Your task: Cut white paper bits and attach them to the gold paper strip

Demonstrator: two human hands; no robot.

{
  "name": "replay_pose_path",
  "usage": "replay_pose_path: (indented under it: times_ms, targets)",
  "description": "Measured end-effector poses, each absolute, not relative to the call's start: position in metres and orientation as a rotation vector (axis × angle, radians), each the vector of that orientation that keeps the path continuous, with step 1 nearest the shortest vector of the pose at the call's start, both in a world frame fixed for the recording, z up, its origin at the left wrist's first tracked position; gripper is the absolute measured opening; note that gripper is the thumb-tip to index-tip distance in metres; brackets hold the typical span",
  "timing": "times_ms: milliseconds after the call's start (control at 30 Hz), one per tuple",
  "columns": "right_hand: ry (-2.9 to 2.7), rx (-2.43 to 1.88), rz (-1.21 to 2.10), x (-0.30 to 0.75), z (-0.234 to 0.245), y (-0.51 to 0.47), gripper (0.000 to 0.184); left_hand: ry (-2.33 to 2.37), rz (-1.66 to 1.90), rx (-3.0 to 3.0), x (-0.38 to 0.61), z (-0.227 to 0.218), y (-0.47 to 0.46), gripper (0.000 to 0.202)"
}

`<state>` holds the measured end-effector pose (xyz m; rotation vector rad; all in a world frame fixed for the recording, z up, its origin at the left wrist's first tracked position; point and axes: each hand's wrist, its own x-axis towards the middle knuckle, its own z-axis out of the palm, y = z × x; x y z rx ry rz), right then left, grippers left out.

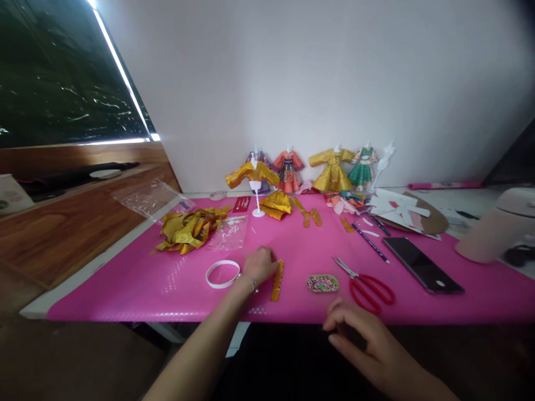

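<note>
And here's your left hand [259, 266], out to the left of the speckled oval piece [322, 283], fingers curled down by the far end of the gold strip [277, 283], though whether they pinch it I can't tell; the strip lies left of the oval, right beside that hand. Over on the oval's near side sits your right hand [359, 337], thumb and forefinger narrowly parted, any hold unclear, with the red-handled scissors [354, 275] just to the oval's right.
</note>
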<state>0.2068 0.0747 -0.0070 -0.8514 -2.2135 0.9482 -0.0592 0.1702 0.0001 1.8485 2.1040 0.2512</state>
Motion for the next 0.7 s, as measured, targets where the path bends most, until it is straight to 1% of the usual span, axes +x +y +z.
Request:
replay_pose_path:
  times_ms: [100, 267, 300, 333, 400, 633, 700]
  targets:
    - [-2.103, -0.976, 0.914, 0.196, -0.004, 0.086, 0.012, 2.116, 0.292, 1.855, -0.062, -0.003, 0.167, 0.029]
    - [-2.166, -1.153, 0.799, 0.153, 0.01, 0.138, 0.039, 2.134, 0.452, 1.849, -0.064, -0.006, 0.149, 0.028]
    - [-2.183, -1.186, 0.78, 0.142, 0.01, 0.15, 0.041, 2.132, 0.49, 1.848, -0.064, -0.006, 0.144, 0.027]
    - [-2.205, -1.209, 0.77, 0.132, 0.009, 0.162, 0.04, 2.124, 0.527, 1.848, -0.064, -0.005, 0.138, 0.026]
    - [-2.235, -1.27, 0.757, 0.112, 0.003, 0.182, 0.032, 2.106, 0.604, 1.845, -0.064, -0.005, 0.126, 0.024]
    - [-2.233, -1.368, 0.801, 0.079, -0.017, 0.207, 0.035, 2.01, 0.889, 1.762, -0.067, -0.008, 0.095, 0.011]
    - [-2.21, -1.35, 0.834, 0.078, -0.019, 0.207, 0.035, 1.96, 0.986, 1.718, -0.066, -0.01, 0.093, 0.013]
